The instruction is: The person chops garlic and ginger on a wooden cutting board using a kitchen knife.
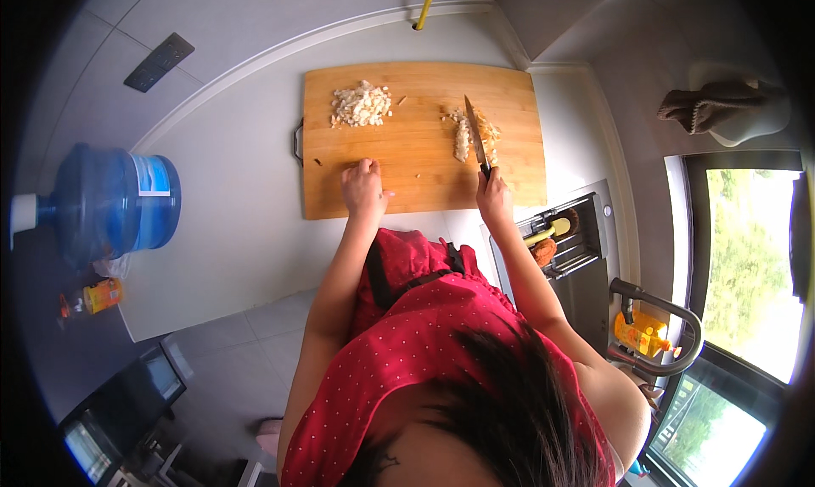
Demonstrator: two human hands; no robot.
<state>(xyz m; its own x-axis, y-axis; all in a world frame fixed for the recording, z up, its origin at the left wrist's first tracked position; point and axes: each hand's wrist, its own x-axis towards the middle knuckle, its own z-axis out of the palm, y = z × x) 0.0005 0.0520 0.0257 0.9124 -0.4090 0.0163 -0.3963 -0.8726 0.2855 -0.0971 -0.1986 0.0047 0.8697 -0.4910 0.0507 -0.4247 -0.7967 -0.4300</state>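
Note:
A wooden cutting board (407,143) with a dark metal handle at its left side lies before me. My right hand (495,197) grips the black handle of a kitchen knife (474,129), whose blade points away from me. The blade lies over or between a strip of chopped pale food (461,142) and some yellowish-brown pieces (489,134); what food it is I cannot tell. My left hand (364,187) rests at the board's near edge with curled fingers; I see nothing in it. Beyond it, at the upper left of the board, is a larger heap of chopped pale pieces (361,105).
At the right, a sink (582,296) holds a rack (576,251) with a yellow-handled brush (560,226) and an orange scrubber (544,252). A curved faucet (691,321) stands beside a yellow bottle (640,334). A large blue water jug (114,200) lies far left.

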